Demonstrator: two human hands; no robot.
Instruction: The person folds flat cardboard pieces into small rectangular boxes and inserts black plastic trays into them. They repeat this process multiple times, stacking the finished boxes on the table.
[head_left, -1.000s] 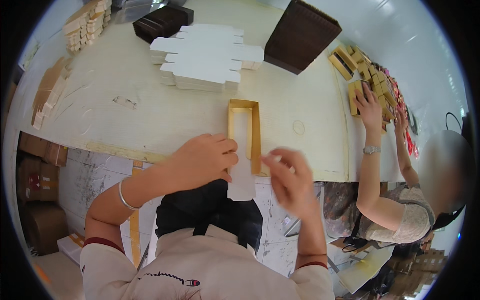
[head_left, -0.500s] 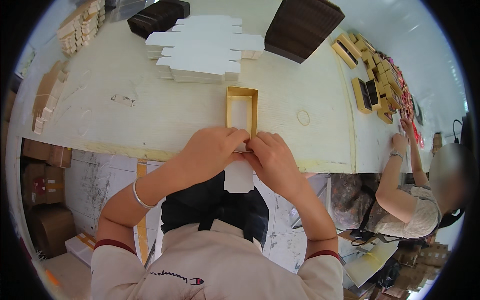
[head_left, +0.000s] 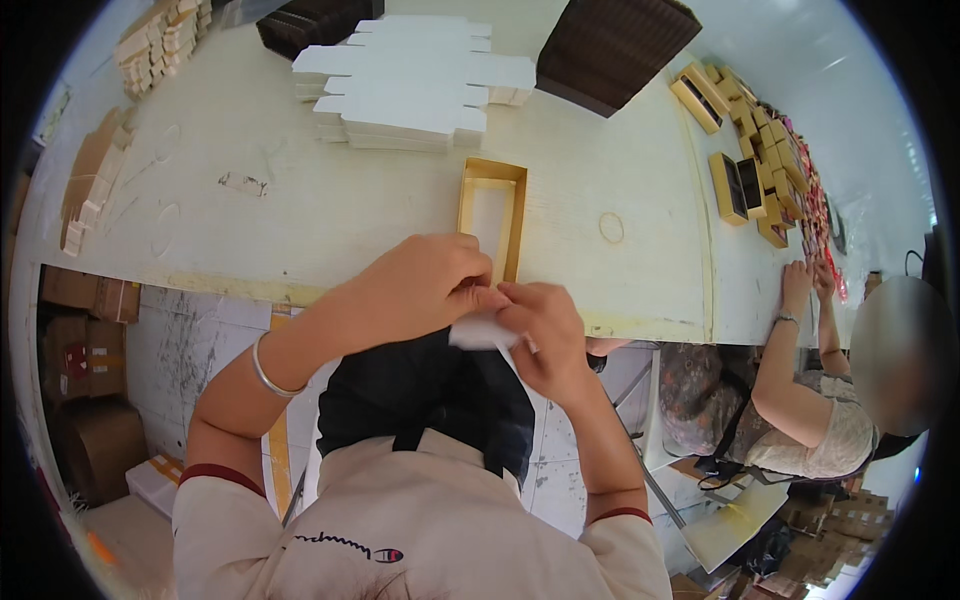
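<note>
A gold open-topped cardboard box (head_left: pixel 519 215), pale inside at its base, lies lengthwise at the table's near edge. My left hand (head_left: pixel 440 280) is closed on the left corner of its near end, thumb and fingers pinched together. At the right corner, my right hand (head_left: pixel 548 335) has its fingers curled in and gripping that end. Between the hands a white end flap (head_left: pixel 478 333) sticks out toward me past the table edge, blurred and tilted upward. My fingers hide the near wall of the box.
White flat box blanks (head_left: pixel 405 85) are stacked beyond the box, between dark brown trays (head_left: pixel 615 55) and another dark stack (head_left: pixel 315 25). A rubber band (head_left: pixel 611 228) lies to the right. Gold boxes (head_left: pixel 740 190) sit near a co-worker (head_left: pixel 810 410) at far right.
The white flap, flat and hanging toward me before, has swung up and looks shorter. My right hand has curled its fingers more and shifted slightly right; the box stays at the edge.
</note>
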